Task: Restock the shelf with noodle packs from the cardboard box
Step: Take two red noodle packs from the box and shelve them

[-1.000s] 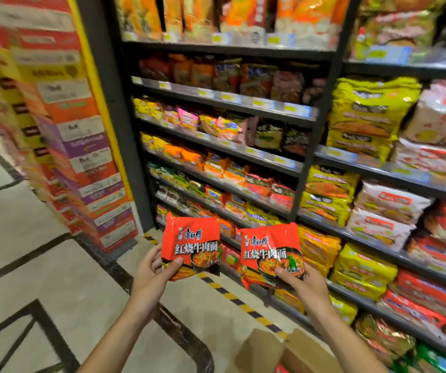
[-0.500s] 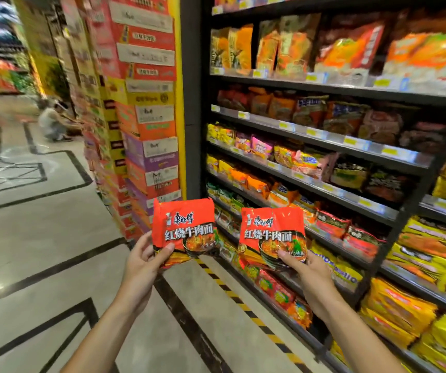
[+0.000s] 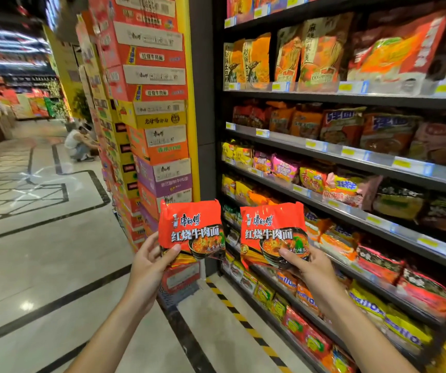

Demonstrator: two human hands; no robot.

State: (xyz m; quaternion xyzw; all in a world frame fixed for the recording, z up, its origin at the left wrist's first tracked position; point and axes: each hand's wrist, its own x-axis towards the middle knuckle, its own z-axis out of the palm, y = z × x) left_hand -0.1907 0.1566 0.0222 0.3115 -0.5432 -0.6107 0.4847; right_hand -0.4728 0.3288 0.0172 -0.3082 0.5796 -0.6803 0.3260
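Before shelf (image 3: 324, 154), fingers (image 3: 294, 258) pinch noodle packs (image 3: 270, 230) (lower edges).

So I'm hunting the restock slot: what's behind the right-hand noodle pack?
Behind the right noodle pack, held by the right hand, are lower shelves of packets; whatever is directly behind it is covered.

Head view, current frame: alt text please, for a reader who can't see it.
Two bare hands each hold up a red noodle pack: the left hand grips one, the right hand the other. Stocked shelves of noodle packets stand to the right, stacked cartons behind.
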